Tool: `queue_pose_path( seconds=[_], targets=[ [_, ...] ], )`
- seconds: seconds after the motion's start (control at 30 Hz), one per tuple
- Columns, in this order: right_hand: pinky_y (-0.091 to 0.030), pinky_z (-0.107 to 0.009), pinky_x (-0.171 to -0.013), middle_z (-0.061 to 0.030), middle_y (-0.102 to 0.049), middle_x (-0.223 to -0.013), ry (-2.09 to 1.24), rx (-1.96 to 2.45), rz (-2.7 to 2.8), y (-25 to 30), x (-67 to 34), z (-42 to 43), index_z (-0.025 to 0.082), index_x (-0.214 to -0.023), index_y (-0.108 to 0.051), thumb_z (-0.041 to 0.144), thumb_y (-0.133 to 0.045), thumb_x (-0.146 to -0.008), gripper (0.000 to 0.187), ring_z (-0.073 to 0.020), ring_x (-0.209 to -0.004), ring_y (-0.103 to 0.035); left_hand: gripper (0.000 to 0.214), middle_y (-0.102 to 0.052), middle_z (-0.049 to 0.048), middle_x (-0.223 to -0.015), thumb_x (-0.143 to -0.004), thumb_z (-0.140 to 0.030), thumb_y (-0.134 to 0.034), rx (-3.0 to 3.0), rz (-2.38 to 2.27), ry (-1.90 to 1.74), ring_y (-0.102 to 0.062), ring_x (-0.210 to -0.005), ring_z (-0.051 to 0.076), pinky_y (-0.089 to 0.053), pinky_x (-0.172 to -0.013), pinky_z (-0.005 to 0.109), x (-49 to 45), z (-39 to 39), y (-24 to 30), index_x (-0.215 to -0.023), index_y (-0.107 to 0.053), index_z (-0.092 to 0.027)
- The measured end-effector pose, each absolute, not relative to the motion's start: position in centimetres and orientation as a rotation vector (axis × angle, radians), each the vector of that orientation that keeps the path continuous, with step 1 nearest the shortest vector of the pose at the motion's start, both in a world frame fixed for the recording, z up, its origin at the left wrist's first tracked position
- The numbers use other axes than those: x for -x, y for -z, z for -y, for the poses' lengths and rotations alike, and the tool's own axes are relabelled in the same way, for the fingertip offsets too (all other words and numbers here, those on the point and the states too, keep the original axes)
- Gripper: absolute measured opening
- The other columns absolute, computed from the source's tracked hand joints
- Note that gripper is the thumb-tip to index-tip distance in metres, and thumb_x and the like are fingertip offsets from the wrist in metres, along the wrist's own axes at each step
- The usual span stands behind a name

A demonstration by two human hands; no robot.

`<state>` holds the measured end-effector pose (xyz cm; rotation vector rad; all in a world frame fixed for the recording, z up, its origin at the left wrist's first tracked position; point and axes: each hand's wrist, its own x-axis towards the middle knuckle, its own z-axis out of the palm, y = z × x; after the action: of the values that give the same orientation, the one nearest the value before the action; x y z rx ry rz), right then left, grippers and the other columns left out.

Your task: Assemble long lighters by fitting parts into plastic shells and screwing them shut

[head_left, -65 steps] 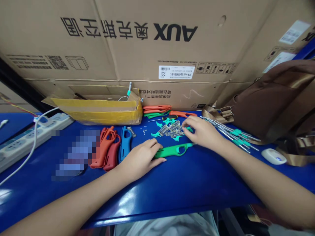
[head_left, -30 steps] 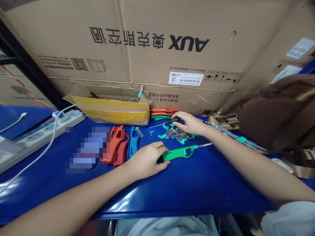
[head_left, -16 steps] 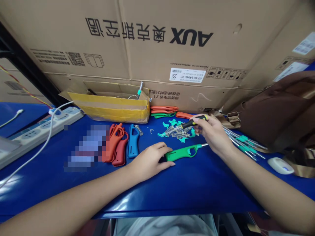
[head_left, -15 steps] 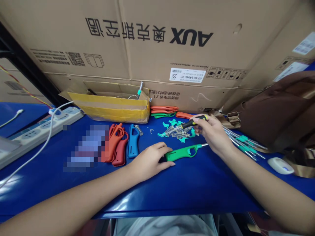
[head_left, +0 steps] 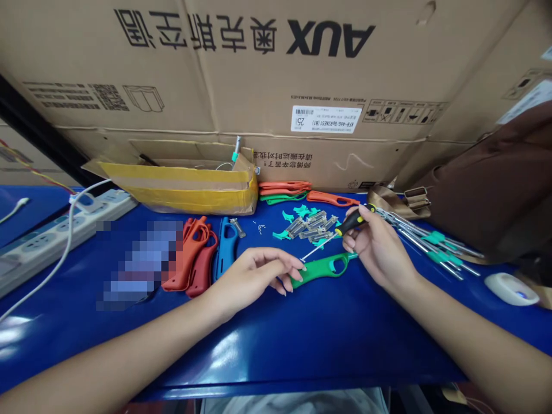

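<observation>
A green plastic lighter body (head_left: 321, 268) lies on the blue table (head_left: 302, 339) in front of me. My left hand (head_left: 250, 275) pinches its near end, fingers curled over it. My right hand (head_left: 379, 248) grips a small screwdriver (head_left: 351, 221) with a black and yellow handle; its thin shaft slants down to the left, with the tip just above the green body. A pile of small metal and teal parts (head_left: 308, 225) lies just behind.
Orange shells (head_left: 192, 261) and a blue shell (head_left: 224, 250) lie at left. A taped cardboard tray (head_left: 181, 184), a power strip (head_left: 52, 233), stacked shells (head_left: 282, 191), metal rods (head_left: 431, 241), a brown bag (head_left: 495, 184), a white mouse (head_left: 511, 287) and big cartons (head_left: 276, 75) surround the spot.
My right hand took the screwdriver from behind the parts pile and brought it down over the green body. My left hand shifted from lying on the body's end to pinching it.
</observation>
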<state>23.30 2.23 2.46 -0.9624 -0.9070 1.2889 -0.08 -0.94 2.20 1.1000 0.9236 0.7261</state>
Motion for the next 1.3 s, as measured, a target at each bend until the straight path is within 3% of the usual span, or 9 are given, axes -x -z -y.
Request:
queue_pose_path(
  seconds=[0.27,1.3],
  targets=[
    [-0.039,-0.024,-0.045,0.0041,-0.053,-0.061,-1.306,0.981,0.933,-2.52,-23.13,-1.62,0.021,-0.083,-0.062,0.049,-0.078,-0.078,0.032,-0.0105,-0.05,-0.047,0.035,-0.076,0.0073,-0.076,-0.084,-0.047,-0.073,-1.133,-0.986,-0.652,-0.062,-0.06,0.012,-0.051,-0.062,0.024,-0.08,0.85,-2.23,-0.082,-0.079,-0.013],
    [-0.037,-0.029,-0.044,0.0013,-0.052,-0.069,-1.15,0.985,1.027,-2.59,-23.08,-1.3,0.026,-0.083,-0.061,0.049,-0.07,-0.085,0.025,-0.0125,-0.051,-0.046,0.035,-0.074,0.0046,-0.075,-0.082,-0.05,-0.076,-1.305,-1.061,-0.72,-0.057,-0.059,0.01,-0.05,-0.059,0.023,0.11,0.82,-2.25,-0.076,-0.075,-0.016]
  ],
)
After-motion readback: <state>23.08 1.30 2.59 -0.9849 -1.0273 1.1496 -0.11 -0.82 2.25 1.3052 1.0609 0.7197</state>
